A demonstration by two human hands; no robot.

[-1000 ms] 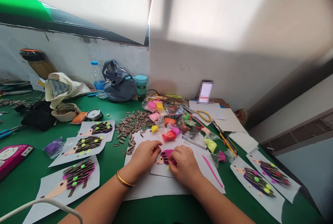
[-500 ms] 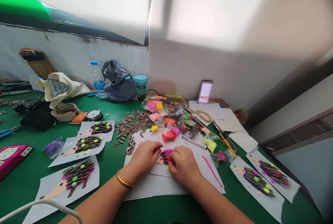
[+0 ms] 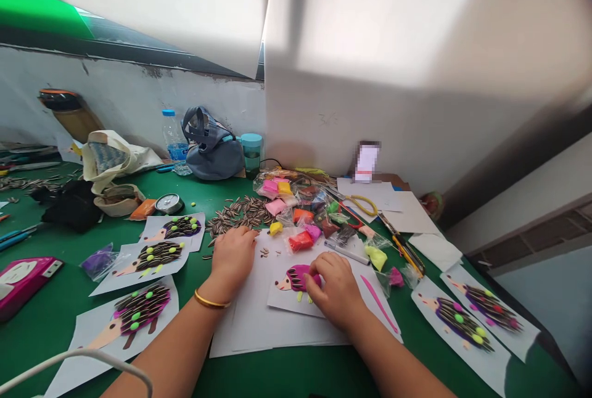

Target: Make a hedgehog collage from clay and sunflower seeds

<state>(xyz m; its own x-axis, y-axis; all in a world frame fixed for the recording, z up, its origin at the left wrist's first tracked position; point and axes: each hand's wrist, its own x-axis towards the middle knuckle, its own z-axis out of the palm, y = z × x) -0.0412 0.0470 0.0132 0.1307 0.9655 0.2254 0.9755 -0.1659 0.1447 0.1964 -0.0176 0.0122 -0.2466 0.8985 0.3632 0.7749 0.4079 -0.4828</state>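
Observation:
My left hand reaches over the near edge of a pile of striped sunflower seeds. Its fingers are bent down and close together, and whatever lies under the fingertips is hidden. On a small white card is a hedgehog of modelling clay, with a peach face, a magenta body and yellow-green feet. A few seeds stick in its body behind the face. My right hand rests at the hedgehog's right side, thumb and forefinger apart near the magenta clay. A magenta clay strip lies to its right.
Bagged coloured clay, scissors and a cutter lie beyond my hands. Seeded hedgehog cards lie left, others right. A bottle, blue bag and cup stand by the wall.
My left hand has moved from the hedgehog up and left to the seed pile. My right hand has shifted slightly right, uncovering more of the hedgehog and its seeds.

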